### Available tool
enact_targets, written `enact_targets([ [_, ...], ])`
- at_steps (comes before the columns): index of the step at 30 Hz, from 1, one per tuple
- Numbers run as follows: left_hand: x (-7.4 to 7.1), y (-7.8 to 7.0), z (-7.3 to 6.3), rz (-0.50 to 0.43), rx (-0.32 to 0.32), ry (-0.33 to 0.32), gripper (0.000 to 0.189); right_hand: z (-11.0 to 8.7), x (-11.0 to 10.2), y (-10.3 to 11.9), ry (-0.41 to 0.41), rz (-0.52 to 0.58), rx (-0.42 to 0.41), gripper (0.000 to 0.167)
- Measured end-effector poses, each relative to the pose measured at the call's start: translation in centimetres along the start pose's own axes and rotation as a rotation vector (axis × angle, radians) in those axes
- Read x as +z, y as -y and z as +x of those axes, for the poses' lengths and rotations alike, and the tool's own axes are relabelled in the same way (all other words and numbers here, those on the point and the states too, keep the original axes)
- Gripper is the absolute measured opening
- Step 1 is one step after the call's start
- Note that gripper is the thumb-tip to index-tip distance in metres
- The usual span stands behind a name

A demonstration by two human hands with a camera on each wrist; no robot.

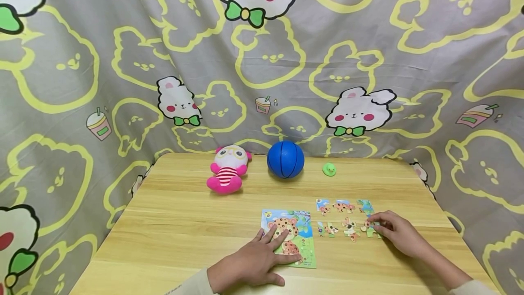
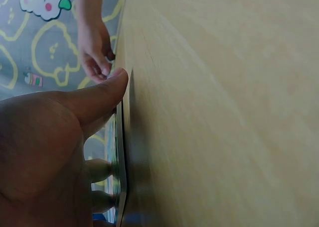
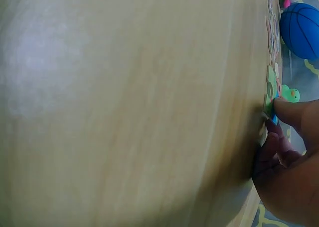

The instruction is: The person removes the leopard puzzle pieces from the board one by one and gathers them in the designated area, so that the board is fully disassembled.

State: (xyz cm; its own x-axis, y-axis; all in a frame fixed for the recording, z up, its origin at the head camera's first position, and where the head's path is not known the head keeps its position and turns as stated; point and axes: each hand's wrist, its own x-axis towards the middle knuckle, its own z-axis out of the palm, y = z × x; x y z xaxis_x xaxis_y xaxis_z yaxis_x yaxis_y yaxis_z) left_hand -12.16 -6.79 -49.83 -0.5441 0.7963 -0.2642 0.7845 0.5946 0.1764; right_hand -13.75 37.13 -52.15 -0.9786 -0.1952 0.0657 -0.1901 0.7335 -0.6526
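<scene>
My left hand [image 1: 259, 258] lies with spread fingers on a picture puzzle board [image 1: 304, 240] showing a spotted leopard cub. In the left wrist view, the thumb of that hand [image 2: 55, 132] juts past the edge of the thin board [image 2: 121, 172]. To the right of the board, several loose puzzle pieces [image 1: 350, 230] lie in two rough rows. My right hand [image 1: 399, 233] is at the right end of these rows. Between its thumb and fingers it pinches a puzzle piece [image 3: 274, 118] with blue and green on it, low over the table.
Along the back of the wooden table [image 1: 163, 222] are a pink and white plush toy [image 1: 227, 172], a blue ball [image 1: 285, 160] and a small green duck toy [image 1: 329, 169]. A grey patterned curtain [image 1: 270, 94] hangs behind the table and at its sides.
</scene>
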Motion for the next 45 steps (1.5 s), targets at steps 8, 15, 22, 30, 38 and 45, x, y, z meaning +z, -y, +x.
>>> enact_targets([
  [8, 0.1, 0.0, 0.0, 0.019, -0.005, -0.005, 0.07, -0.2, 0.3, 0.1, -0.037, -0.026, -0.034, 0.02],
  [15, 0.4, 0.1, 0.2, 0.002, -0.009, -0.008, 0.069, -0.2, 0.3, 0.0, -0.034, -0.02, -0.024, 0.02],
  [22, 0.0, -0.1, 0.0, -0.025, -0.012, -0.022, 0.066, -0.1, -0.1, 0.2, -0.005, -0.006, 0.001, 0.023],
  [30, -0.4, -0.1, 0.0, -0.04, -0.007, -0.049, 0.061, 0.3, -0.2, 1.2, -0.005, 0.038, -0.016, 0.025],
  [38, -0.8, 0.2, -0.5, -0.061, -0.038, -0.092, 0.058, 0.8, 0.6, 3.1, -0.01, 0.098, -0.07, 0.027],
  [45, -0.2, 1.2, -1.9, -0.052, -0.083, -0.139, 0.069, 1.3, 1.8, 5.1, 0.042, 0.141, -0.087, 0.028],
])
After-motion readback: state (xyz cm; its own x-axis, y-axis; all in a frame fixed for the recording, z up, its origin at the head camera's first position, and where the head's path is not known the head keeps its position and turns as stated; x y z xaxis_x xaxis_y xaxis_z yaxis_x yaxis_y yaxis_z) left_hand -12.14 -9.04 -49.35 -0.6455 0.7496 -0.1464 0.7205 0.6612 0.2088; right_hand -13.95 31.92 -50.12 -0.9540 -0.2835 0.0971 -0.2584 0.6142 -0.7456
